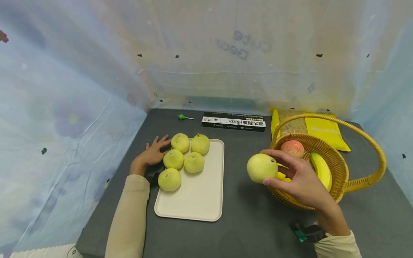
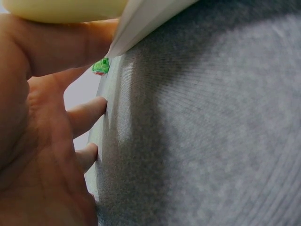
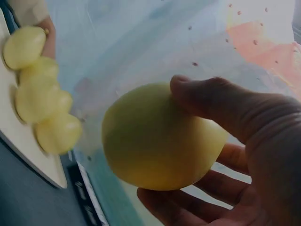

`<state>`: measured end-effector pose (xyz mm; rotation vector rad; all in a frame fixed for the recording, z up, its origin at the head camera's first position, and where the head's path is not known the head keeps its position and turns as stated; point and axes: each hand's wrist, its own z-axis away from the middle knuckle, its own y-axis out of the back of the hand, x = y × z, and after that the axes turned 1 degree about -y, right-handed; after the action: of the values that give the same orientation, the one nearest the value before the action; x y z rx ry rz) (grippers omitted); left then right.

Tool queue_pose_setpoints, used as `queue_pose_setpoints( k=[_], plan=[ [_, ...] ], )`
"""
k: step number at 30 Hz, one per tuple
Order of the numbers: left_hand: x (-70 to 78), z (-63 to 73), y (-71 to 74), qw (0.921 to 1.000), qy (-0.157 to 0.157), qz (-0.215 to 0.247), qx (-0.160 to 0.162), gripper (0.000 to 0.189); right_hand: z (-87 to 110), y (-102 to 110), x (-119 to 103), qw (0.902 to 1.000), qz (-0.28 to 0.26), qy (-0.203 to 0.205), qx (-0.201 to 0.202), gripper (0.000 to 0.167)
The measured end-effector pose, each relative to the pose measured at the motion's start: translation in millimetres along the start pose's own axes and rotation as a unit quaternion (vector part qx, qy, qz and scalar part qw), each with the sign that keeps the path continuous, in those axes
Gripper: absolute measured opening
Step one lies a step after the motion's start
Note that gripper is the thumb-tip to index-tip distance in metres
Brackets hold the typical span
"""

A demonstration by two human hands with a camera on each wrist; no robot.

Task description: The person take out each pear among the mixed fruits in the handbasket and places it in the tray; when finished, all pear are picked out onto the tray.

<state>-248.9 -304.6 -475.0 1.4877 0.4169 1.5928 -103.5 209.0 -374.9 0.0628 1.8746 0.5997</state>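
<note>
My right hand (image 1: 303, 181) holds a pale yellow-green pear (image 1: 260, 168) between thumb and fingers, above the table at the left rim of the wicker basket (image 1: 341, 168). In the right wrist view the thumb lies on one side of this pear (image 3: 160, 141) and the fingers on the other. Several similar pears (image 1: 194, 162) rest toward the far left of a cream rectangular tray (image 1: 201, 197). Beside the tray's left edge, my left hand (image 1: 154, 151) lies with fingers spread, its thumb side against the tray and close to the pears.
Inside the basket are a pinkish-red peach (image 1: 292, 147) and a banana (image 1: 322, 172), with other yellow fruit partly hidden by my right hand. Behind it lies a yellow pasta bag (image 1: 326, 132). A black-and-white pasta box (image 1: 233, 122) and a small green-handled tool (image 1: 184, 117) lie at the back.
</note>
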Motion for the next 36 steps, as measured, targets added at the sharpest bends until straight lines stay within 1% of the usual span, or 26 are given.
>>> queue_pose_setpoints(
  k=[5,12,19,27,31,36],
  plan=[
    [-1.4,-0.4,0.3,1.0,-0.003,-0.002,0.001,0.064,-9.5,-22,4,0.9993,-0.032,-0.002,-0.02,0.075],
    [-2.2,0.5,0.1,1.0,-0.007,-0.005,0.002,0.064,-26.9,-57,13,0.9957,-0.073,0.033,-0.047,0.074],
    [-1.1,1.9,0.8,0.9999,-0.009,-0.008,0.003,0.064,-40.1,-96,24,0.9932,-0.083,0.033,-0.075,0.07],
    [0.9,2.3,2.9,1.0,-0.006,-0.003,0.0,0.064,-53.0,-141,34,0.9867,-0.106,0.046,-0.114,0.069],
    [0.1,1.8,1.8,1.0,-0.005,-0.003,-0.001,0.064,-58.4,-161,39,0.9843,-0.118,0.042,-0.125,0.068],
    [-0.5,2.2,1.1,0.9999,-0.01,-0.003,-0.001,0.064,-63.5,-180,44,0.9846,-0.115,0.033,-0.127,0.068]
  ],
)
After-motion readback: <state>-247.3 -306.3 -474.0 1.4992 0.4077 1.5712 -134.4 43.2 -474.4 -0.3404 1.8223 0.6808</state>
